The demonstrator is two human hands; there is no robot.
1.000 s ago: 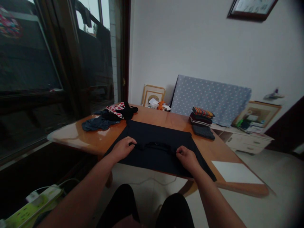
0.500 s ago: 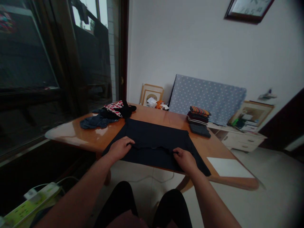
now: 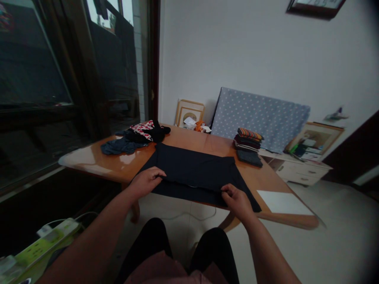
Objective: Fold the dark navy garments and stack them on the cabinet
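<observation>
A dark navy garment (image 3: pixel 195 163), which looks like a shirt, lies spread over the near side of the wooden table. My left hand (image 3: pixel 147 180) pinches one end of its raised edge between thumb and fingers. At the other end of that edge, my right hand (image 3: pixel 237 199) is closed on the cloth in the same way. Between the hands the edge runs nearly straight, with a small pale mark at its middle. A lower layer of the dark cloth shows beneath it, towards the table's front edge.
Crumpled clothes (image 3: pixel 127 144) lie at the table's (image 3: pixel 195 138) far left. Folded clothes (image 3: pixel 248 142) are stacked at the back right, near a white sheet (image 3: pixel 284 202) on the right. A power strip (image 3: pixel 41 246) is low on the left.
My hands have moved slightly apart, and the slack, wavy edge of the shirt between them is now straighter. The view has tipped down a little.
</observation>
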